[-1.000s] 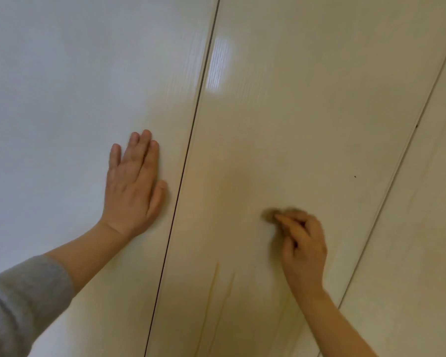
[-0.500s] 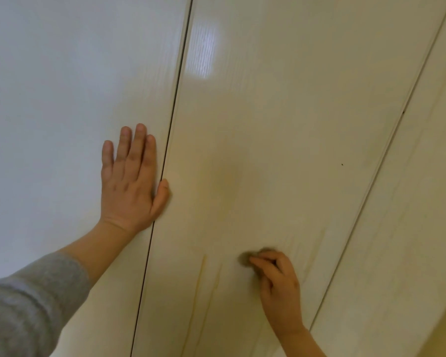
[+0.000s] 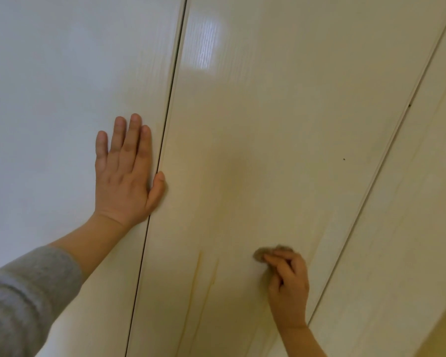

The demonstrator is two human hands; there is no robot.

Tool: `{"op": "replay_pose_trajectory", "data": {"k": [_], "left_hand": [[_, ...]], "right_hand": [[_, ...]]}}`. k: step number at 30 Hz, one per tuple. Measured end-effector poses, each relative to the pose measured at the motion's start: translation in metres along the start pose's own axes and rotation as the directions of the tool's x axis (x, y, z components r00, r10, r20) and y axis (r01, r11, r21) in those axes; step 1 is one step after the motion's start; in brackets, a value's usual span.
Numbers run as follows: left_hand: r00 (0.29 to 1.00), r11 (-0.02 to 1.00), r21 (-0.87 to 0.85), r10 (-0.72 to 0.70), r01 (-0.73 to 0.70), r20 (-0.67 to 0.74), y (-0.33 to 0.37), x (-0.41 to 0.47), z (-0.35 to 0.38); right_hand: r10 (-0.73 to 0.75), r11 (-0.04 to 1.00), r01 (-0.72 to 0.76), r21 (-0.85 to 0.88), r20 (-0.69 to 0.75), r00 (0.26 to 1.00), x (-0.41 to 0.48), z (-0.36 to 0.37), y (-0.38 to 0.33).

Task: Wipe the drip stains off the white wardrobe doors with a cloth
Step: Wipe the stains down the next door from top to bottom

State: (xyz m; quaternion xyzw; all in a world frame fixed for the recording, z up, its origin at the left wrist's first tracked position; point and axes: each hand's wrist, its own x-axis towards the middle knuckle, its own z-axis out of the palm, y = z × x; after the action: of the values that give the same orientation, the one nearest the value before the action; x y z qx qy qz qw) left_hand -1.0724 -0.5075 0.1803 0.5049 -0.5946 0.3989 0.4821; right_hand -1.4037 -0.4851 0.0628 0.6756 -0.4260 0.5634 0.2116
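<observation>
White wardrobe doors (image 3: 281, 73): glossy panels fill the view, seen at a slant from below; left door (image 3: 49, 99), middle door (image 3: 281, 140) and right door (image 3: 410, 228) stand side by side.
Seam (image 3: 169, 117): narrow dark line between the left door and the middle door, running from the top edge of the view to the bottom edge.
Left hand (image 3: 124, 176): flat on the left door, fingers straight and close together, holding nothing; the thumb tip lies at the seam.
Sleeve (image 3: 23, 300): grey knit, pushed up the left forearm, in the lower left corner.
Right hand (image 3: 290, 287): low on the middle door, fingers curled and pinching the cloth (image 3: 261, 253) against the panel; the bare forearm leaves at the bottom edge.
Cloth: small brownish wad touching the middle door, showing just beyond the right fingertips; outline blurred.
Drip stains (image 3: 196, 279): two thin yellow-brown streaks running down the lower middle door, left of the cloth and apart from it.
Highlight (image 3: 206, 45): pale rectangular reflection near the top of the middle door.
Speck (image 3: 344, 159): small dark dot on the middle door, well above the right hand.
</observation>
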Motion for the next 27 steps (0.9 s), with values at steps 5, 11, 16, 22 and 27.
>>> {"op": "replay_pose_trajectory", "data": {"k": [5, 11, 16, 22, 27], "left_hand": [[1.0, 1.0, -0.005, -0.013, 0.014, 0.016, 0.002, 0.0, -0.002], [1.0, 1.0, -0.007, -0.018, 0.018, 0.018, 0.002, 0.001, -0.003], [1.0, 1.0, -0.005, -0.013, 0.013, 0.007, 0.003, 0.001, -0.003], [0.999, 1.0, -0.001, -0.024, 0.024, 0.033, 0.004, 0.001, -0.004], [0.999, 1.0, -0.006, -0.026, 0.027, 0.036, 0.004, 0.001, -0.005]], "right_hand": [[0.034, 0.999, -0.034, 0.012, 0.039, 0.999, 0.022, -0.025, -0.009], [0.036, 0.999, -0.036, 0.007, -0.293, 0.955, 0.145, -0.047, -0.006], [-0.021, 0.999, 0.029, 0.025, -0.258, 0.966, 0.082, -0.022, 0.001], [0.075, 0.997, -0.076, 0.021, 0.049, 0.996, 0.014, -0.028, 0.018], [0.078, 0.997, -0.077, 0.016, -0.253, 0.964, 0.105, -0.057, 0.011]]}}
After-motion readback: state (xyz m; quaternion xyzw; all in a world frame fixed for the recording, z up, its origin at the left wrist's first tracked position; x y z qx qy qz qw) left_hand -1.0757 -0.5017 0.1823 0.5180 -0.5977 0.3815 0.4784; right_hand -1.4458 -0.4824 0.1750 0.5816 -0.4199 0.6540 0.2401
